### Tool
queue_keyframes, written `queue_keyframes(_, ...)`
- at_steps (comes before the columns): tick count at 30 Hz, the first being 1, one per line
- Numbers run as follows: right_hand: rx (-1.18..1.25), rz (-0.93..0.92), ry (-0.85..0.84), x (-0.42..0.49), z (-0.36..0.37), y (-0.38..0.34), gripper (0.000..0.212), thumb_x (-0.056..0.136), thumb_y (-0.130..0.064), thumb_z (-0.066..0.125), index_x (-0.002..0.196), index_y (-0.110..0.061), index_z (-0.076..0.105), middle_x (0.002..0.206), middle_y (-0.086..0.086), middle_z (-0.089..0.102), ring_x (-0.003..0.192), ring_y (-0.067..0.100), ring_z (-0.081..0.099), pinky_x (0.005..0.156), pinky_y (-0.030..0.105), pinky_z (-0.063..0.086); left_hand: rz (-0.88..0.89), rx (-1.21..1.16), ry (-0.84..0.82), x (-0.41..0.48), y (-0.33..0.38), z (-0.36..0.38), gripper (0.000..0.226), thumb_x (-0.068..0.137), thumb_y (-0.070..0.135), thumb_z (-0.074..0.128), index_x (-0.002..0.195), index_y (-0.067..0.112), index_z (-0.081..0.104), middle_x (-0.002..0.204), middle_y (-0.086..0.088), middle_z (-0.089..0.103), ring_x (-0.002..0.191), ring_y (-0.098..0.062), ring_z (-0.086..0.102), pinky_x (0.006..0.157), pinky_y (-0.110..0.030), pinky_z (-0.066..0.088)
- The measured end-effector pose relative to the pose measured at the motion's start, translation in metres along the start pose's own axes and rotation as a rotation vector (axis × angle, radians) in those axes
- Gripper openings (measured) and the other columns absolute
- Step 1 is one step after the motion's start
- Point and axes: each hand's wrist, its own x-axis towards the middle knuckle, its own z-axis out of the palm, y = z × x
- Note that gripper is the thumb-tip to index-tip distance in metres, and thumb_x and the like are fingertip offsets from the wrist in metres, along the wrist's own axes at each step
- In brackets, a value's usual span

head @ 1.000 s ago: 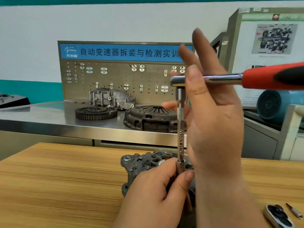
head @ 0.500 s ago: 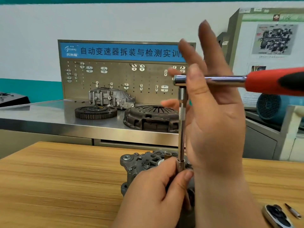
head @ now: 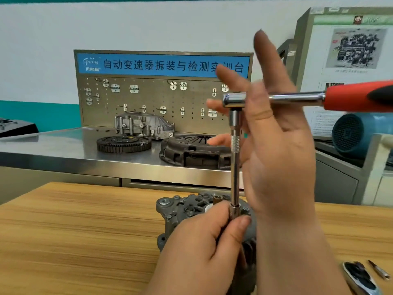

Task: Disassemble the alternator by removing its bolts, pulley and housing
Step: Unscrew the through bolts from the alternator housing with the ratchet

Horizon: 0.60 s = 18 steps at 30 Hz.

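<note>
1. A workshop: a white wall with a teal band, and at the back a steel table [head: 53, 154] carrying a pegboard [head: 148, 99] with a blue sign [head: 148, 64] across its top.
2. On that steel table lie a toothed ring gear [head: 124, 143], a dark clutch cover [head: 191, 150] and, behind them, a pale cast housing [head: 142, 125].
3. To the right stand a poster board [head: 350, 50] and a blue motor [head: 350, 133] with a mesh end.
4. In front is a wooden table [head: 74, 231]; the alternator [head: 180, 209] sits on it near the middle, partly hidden by the hands.
5. An extension bar [head: 235, 167] stands upright on the alternator, with a socket [head: 234, 211] at its foot and a ratchet [head: 297, 97] on top; the ratchet's red handle [head: 357, 96] points right.
6. The left hand [head: 202, 241] pinches the socket between thumb and fingers, resting over the alternator's body.
7. The right hand [head: 280, 156] is raised beside the bar with fingers straight and spread – one finger crosses in front of the ratchet's shaft, gripping nothing.
8. At the table's lower right lie a shiny dark-faced object [head: 359, 277] and a small metal pin [head: 378, 271] – too cropped to name.
</note>
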Motion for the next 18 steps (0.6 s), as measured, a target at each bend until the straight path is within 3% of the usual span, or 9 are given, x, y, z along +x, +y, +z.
queue_keyframes(2, -0.102, -0.095, 0.025, -0.0008, -0.0001, 0.0001, 0.027, 0.093, -0.016, 0.051, 0.114, -0.033, 0.056, 0.115, -0.009, 0.067, 0.093, 0.023, 0.064, 0.061, 0.027, 0.055, -0.006, -0.001, -0.008, 0.0004, 0.0006, -0.0004, 0.055, 0.069, 0.072, 0.026, 0.097, 0.033, 0.053, 0.079, 0.021, 0.064, 0.076, 0.0, 0.06, 0.063, -0.016, 0.043)
queue_keyframes(4, -0.091, -0.061, 0.034, -0.0015, 0.0001, 0.0012, 0.023, 0.093, -0.017, 0.05, 0.107, -0.033, 0.059, 0.103, -0.016, 0.067, 0.091, 0.021, 0.066, 0.061, 0.027, 0.056, -0.011, -0.015, -0.011, 0.0002, 0.0013, -0.0007, 0.054, 0.07, 0.072, 0.027, 0.094, 0.032, 0.055, 0.075, 0.021, 0.064, 0.075, 0.0, 0.06, 0.061, -0.015, 0.043)
queue_keyframes(7, 0.067, 0.119, -0.007, -0.0002, 0.0013, 0.0024, 0.033, 0.096, -0.036, 0.037, 0.123, -0.032, 0.055, 0.121, -0.004, 0.067, 0.084, 0.024, 0.071, 0.055, 0.026, 0.055, -0.02, -0.062, -0.009, -0.0011, 0.0011, -0.0013, 0.055, 0.071, 0.073, 0.027, 0.093, 0.033, 0.057, 0.069, 0.019, 0.063, 0.07, -0.001, 0.059, 0.059, -0.013, 0.04)
queue_keyframes(11, 0.215, 0.287, -0.031, 0.0011, 0.0005, 0.0044, 0.056, 0.092, -0.052, 0.025, 0.134, -0.024, 0.05, 0.113, 0.004, 0.072, 0.075, 0.025, 0.072, 0.051, 0.025, 0.054, 0.002, -0.044, -0.026, -0.0011, 0.0005, -0.0017, 0.05, 0.072, 0.072, 0.027, 0.099, 0.04, 0.055, 0.077, 0.016, 0.065, 0.076, -0.002, 0.061, 0.06, -0.017, 0.043)
queue_keyframes(14, 0.042, 0.133, 0.039, -0.0009, 0.0037, 0.0023, 0.041, 0.095, -0.04, 0.039, 0.131, -0.029, 0.053, 0.119, -0.003, 0.069, 0.083, 0.028, 0.069, 0.054, 0.026, 0.055, -0.048, -0.059, -0.035, 0.0007, 0.0008, -0.0013, 0.041, 0.074, 0.068, 0.034, 0.098, 0.043, 0.054, 0.078, 0.02, 0.066, 0.078, 0.003, 0.06, 0.064, -0.014, 0.044)
queue_keyframes(18, -0.141, -0.154, 0.08, -0.0028, 0.0066, 0.0019, 0.033, 0.097, -0.015, 0.05, 0.128, -0.025, 0.055, 0.105, -0.007, 0.068, 0.097, 0.032, 0.064, 0.075, 0.049, 0.056, -0.05, -0.057, -0.043, 0.0015, 0.001, -0.0008, 0.04, 0.072, 0.068, 0.036, 0.093, 0.04, 0.055, 0.073, 0.02, 0.063, 0.072, 0.002, 0.058, 0.06, -0.013, 0.04)
